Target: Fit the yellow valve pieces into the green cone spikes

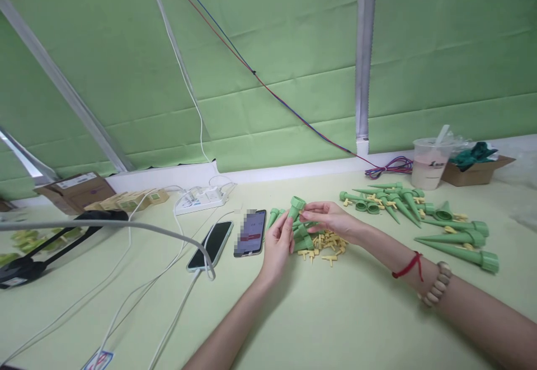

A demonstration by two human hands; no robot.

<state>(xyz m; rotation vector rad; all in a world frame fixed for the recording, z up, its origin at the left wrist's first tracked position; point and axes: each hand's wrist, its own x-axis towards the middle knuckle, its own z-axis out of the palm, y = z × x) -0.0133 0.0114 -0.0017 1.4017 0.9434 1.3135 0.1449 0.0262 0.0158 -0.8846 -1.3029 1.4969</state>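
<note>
My left hand (278, 241) is closed around a green plastic watering spike (297, 204), its wide open collar facing up. At the collar's right side, my right hand (329, 219) has its fingers pinched together; whatever sits between the fingertips is too small to make out. Beneath both hands lies a heap of small yellow T-shaped valves (329, 242). More green spikes (302, 241) lie beside that heap, partly hidden by my hands. To the right is a loose group of green spikes (405, 202), some with yellow valves by them.
Two phones, one dark-screened (213, 244) and one lit (250, 234), lie left of my hands. White cables run from a power strip (201, 201) across the table. A plastic cup (428, 163) and a small cardboard box (474, 173) stand at back right; a black strap-like object (54, 247) lies left.
</note>
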